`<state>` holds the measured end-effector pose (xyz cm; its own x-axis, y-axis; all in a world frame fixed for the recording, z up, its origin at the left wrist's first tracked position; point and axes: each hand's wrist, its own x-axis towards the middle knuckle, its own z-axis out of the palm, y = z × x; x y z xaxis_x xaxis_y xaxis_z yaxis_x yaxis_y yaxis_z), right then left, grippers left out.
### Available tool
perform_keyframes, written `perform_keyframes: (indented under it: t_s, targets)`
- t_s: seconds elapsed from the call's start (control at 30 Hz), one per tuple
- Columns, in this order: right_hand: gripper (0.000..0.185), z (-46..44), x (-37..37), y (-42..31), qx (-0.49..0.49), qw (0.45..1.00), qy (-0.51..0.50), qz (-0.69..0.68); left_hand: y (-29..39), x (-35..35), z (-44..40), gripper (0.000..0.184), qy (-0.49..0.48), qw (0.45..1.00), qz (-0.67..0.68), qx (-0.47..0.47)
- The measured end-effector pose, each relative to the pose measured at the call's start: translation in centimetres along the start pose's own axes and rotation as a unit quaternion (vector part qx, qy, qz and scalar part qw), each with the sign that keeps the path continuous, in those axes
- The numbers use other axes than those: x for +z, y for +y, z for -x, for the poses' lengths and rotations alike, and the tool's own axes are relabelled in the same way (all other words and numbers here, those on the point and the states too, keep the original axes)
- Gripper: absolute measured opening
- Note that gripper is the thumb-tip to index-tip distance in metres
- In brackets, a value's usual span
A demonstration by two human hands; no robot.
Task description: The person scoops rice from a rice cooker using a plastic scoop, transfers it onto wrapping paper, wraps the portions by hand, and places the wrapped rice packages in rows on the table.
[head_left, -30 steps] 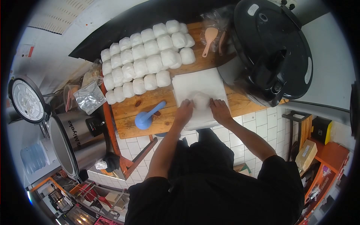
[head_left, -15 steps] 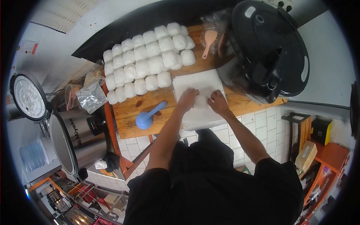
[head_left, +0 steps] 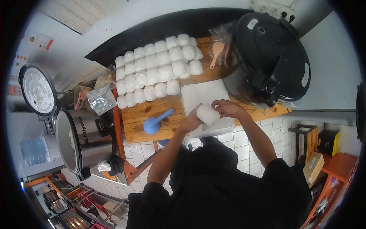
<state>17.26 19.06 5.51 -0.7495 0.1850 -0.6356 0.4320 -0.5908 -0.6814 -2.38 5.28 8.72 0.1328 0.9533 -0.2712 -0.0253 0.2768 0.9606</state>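
Note:
A white paper-wrapped rice bundle is raised over a stack of white paper sheets. My left hand curls round its left side and holds it. On the other side, the bent fingers of my right hand pinch the wrapping at its edge. Several rows of similar wrapped bundles lie at the back left of the wooden table. A blue scoop rests left of my left hand.
A large black rice cooker stands at the right, lid shut. An orange-pink rice paddle lies beside it. To the left, a steel Miyako cooker has its lid up. A foil packet sits near the table's left edge.
The bundle has come up off the paper stack and turned in my hands. My left hand now wraps its side, and my right hand has shifted to its edge. The view has tilted slightly.

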Motion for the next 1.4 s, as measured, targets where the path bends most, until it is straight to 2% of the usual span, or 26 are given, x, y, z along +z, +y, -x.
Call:
perform_keyframes:
  t_s: [0.07, 0.13, 0.17, 0.2, 0.23, 0.3, 0.33, 0.37, 0.43, 0.47, 0.57, 0.6, 0.67, 0.73, 0.77, 0.87, 0.9, 0.97, 1.0, 1.03, 1.07, 1.1, 1.17, 1.23, 1.3, 1.4]
  targets:
    - [0.022, -0.3, 0.2, -0.5, -0.012, 0.998, 0.025, 0.052, 0.3, -0.1, 0.3, 0.055, 0.034, 0.999, -0.005, 0.003]
    - [0.027, 0.0, 1.2, -1.3, -0.025, 0.993, 0.049, 0.102, 0.7, -0.8, 0.1, 0.059, -0.005, 0.999, -0.042, 0.003]
    - [0.031, 0.2, 1.6, -1.7, -0.065, 0.988, 0.119, 0.073, 0.8, -1.2, 0.2, 0.059, 0.001, 0.999, -0.044, 0.005]
    - [0.036, 0.7, 2.5, -2.3, -0.103, 0.976, 0.187, 0.043, 0.8, -1.5, 0.3, 0.062, 0.019, 0.993, -0.117, -0.016]
    - [0.036, 1.1, 3.8, -3.0, -0.104, 0.977, 0.182, 0.046, 1.1, -1.7, 0.4, 0.066, 0.037, 0.981, -0.189, -0.037]
    - [0.055, 1.6, 7.2, -3.2, -0.092, 0.976, 0.128, 0.149, 2.1, -1.7, 0.6, 0.07, 0.075, 0.968, -0.222, -0.093]
    - [0.059, 0.6, 8.0, -1.9, -0.189, 0.921, 0.17, 0.296, 2.7, -1.6, 0.6, 0.074, 0.108, 0.95, -0.254, -0.146]
    - [0.059, -0.3, 7.5, -1.4, -0.192, 0.92, 0.173, 0.295, 3.1, -1.9, 0.6, 0.074, 0.107, 0.95, -0.257, -0.144]
    - [0.06, -0.8, 7.4, -2.1, -0.166, 0.98, 0.107, 0.037, 3.5, -2.8, 0.9, 0.085, 0.144, 0.977, -0.063, -0.142]
    - [0.06, -0.7, 7.2, -2.2, -0.122, 0.981, 0.058, -0.141, 3.2, -2.9, 0.7, 0.085, 0.143, 0.977, -0.066, -0.143]
    - [0.053, -1.6, 7.3, -0.8, -0.159, 0.967, -0.009, -0.199, 2.2, -3.4, 0.4, 0.089, 0.124, 0.989, 0.035, -0.07]
    - [0.053, -1.3, 7.8, -0.5, -0.158, 0.967, -0.01, -0.2, 2.3, -3.6, 0.8, 0.09, 0.133, 0.985, -0.107, -0.022]
    - [0.049, -0.6, 8.7, -0.1, -0.074, 0.97, -0.118, -0.199, 2.9, -4.3, 1.1, 0.091, 0.136, 0.958, -0.249, 0.028]
    - [0.047, -0.2, 10.0, 0.4, -0.025, 0.946, -0.2, -0.253, 4.4, -4.8, 1.6, 0.088, -0.005, 0.923, -0.337, 0.187]
    - [0.048, -0.5, 10.3, 1.1, -0.02, 0.937, -0.221, -0.271, 5.1, -4.9, 1.8, 0.088, -0.006, 0.922, -0.338, 0.187]
    - [0.043, -3.3, 10.9, 4.9, -0.063, 0.889, -0.25, -0.379, 7.0, -5.4, 2.5, 0.085, -0.107, 0.802, -0.558, 0.183]
    - [0.043, -3.6, 11.4, 4.6, -0.063, 0.888, -0.251, -0.379, 6.4, -5.0, 2.7, 0.085, -0.106, 0.802, -0.559, 0.181]
    - [0.047, -4.4, 12.9, 3.1, -0.145, 0.928, -0.015, -0.343, 4.4, -3.6, 3.2, 0.077, 0.12, 0.76, -0.631, 0.1]
    - [0.048, -5.5, 12.6, 3.4, -0.186, 0.919, 0.024, -0.348, 4.1, -3.1, 3.6, 0.077, 0.121, 0.759, -0.632, 0.101]
    - [0.048, -6.8, 12.0, 3.1, -0.189, 0.918, 0.022, -0.348, 3.8, -2.7, 4.1, 0.073, 0.147, 0.81, -0.559, 0.102]
    - [0.045, -8.3, 11.0, 2.6, -0.197, 0.909, 0.118, -0.348, 3.4, -2.4, 4.7, 0.069, 0.171, 0.853, -0.482, 0.102]
    - [0.043, -9.6, 9.9, 1.9, -0.202, 0.891, 0.213, -0.346, 2.6, -2.1, 5.6, 0.069, 0.169, 0.851, -0.486, 0.102]
    - [0.05, -11.8, 6.8, 0.0, -0.21, 0.896, 0.275, -0.277, 0.2, -1.4, 8.1, 0.063, 0.223, 0.886, -0.391, 0.107]
    - [0.058, -16.3, 4.0, -1.4, -0.288, 0.856, 0.403, -0.147, -2.0, -1.0, 11.7, 0.059, 0.222, 0.884, -0.411, 0.025]
    - [0.056, -19.1, 1.7, -4.8, -0.286, 0.81, 0.512, -0.014, -4.8, -1.4, 15.7, 0.059, 0.193, 0.874, -0.444, -0.04]
    - [0.049, -21.7, -0.3, -7.8, -0.257, 0.811, 0.525, 0.005, -8.4, -1.7, 21.6, 0.061, 0.187, 0.887, -0.414, -0.08]
